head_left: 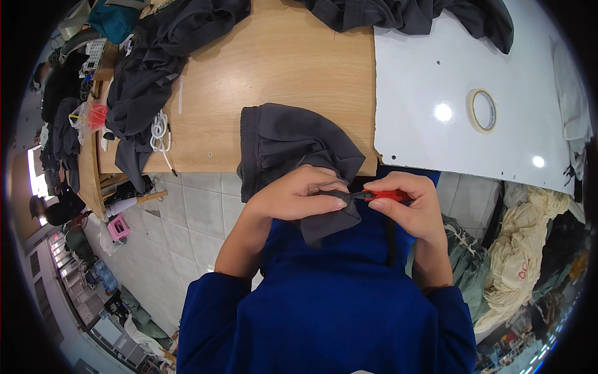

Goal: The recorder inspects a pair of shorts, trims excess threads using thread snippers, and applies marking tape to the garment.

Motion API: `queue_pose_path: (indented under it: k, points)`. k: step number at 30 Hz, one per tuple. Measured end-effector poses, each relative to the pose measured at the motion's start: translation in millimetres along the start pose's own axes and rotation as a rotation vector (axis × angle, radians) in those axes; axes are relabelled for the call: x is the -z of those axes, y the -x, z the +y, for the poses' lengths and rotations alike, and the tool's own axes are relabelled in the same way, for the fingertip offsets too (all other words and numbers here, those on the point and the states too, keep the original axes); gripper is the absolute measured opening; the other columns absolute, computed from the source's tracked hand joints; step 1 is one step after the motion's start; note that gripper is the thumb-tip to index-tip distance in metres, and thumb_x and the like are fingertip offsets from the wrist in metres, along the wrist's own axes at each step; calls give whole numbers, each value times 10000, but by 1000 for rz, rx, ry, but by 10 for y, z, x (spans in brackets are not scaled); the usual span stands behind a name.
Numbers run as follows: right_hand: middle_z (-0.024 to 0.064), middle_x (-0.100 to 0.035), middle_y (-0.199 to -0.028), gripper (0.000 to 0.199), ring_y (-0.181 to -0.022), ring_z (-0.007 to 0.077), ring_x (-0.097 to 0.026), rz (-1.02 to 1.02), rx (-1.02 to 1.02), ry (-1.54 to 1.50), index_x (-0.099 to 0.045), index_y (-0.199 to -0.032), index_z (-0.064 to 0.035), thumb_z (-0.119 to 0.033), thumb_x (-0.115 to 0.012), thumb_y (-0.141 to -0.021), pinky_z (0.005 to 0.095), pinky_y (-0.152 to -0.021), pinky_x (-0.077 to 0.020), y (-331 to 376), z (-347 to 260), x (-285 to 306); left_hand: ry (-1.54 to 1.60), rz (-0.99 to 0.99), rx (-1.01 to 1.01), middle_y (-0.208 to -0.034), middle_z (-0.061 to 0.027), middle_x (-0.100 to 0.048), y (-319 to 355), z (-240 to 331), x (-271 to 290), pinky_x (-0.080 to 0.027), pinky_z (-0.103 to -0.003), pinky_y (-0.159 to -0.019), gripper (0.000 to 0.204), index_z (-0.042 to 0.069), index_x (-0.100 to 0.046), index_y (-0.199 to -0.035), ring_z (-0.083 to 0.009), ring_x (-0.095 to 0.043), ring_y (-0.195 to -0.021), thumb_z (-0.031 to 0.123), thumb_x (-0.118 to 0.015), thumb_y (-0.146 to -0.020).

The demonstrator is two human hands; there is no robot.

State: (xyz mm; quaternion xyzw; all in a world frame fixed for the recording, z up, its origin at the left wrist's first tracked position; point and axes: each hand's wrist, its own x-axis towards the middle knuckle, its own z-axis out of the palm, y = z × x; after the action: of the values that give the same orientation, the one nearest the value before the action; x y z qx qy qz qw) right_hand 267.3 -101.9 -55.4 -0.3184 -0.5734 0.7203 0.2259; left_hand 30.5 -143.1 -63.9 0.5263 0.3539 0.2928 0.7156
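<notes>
A dark grey garment (286, 134) hangs over the front edge of the wooden table, part of it lying on the top. My left hand (302, 193) is closed on a bunched piece of its cloth, the thumb pressing from above. In my right hand (408, 202) is a pair of red-handled thread snips (389, 196), pinched between thumb and fingers. Their dark tip points left and meets the cloth beside my left thumb. Whether the blades are apart is too small to tell.
More dark grey garments (149, 68) lie along the table's left side and far edge. A white cord (161, 132) rests at the left. On the white board (430, 124) at the right is a roll of tape (482, 111). Cream cloth sacking (520, 243) stands below right.
</notes>
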Motion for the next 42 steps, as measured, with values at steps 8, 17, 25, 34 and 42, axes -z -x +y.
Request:
queue_pose_path:
  k: [8,17,25,34,42]
  points:
    - [-22,-548,-773,394,-654,25,-457,79,-99,-379,-500,-1161,-23,-63,-660,-803,157,-601,-355,-99,-23,-147,-270,-7,-144,-797,-105,-603,-48,4,-3,-423,-294,-658,173,-11,-618,-926,-191,-547,-721,127,-582,-828]
    - [-50,-562,-813,238,-726,6,-466,274,-40,-350,-573,-1098,-19,-56,-590,-864,145,-633,-370,-290,55,-334,-302,279,-84,-793,-73,-605,-43,36,-100,-421,-277,-677,190,34,-627,-916,-183,-542,-753,115,-652,-746]
    - [-69,-471,-721,214,-624,8,-364,214,-16,-196,-583,-1043,-8,-105,-620,-857,152,-575,-298,-140,70,-220,-92,599,24,-856,-52,-595,-37,-104,-189,-422,-255,-730,209,32,-593,-896,-149,-547,-814,60,-684,-710]
    - [78,-599,-991,311,-719,122,-565,701,197,-697,-466,-1229,-87,-219,-472,-949,225,-603,-403,-294,229,264,134,844,-510,-1221,-168,-509,196,160,165,-433,-315,-905,279,15,-488,-1155,-219,-566,-1029,93,-520,-889]
    - [127,-468,-1321,289,-1050,124,-512,730,144,-60,-499,-1204,5,-129,-423,-959,267,-848,-386,-164,286,304,-283,760,381,-747,-92,-648,640,-221,411,-471,-281,-687,386,-8,-635,-807,-169,-613,-717,335,-496,-915]
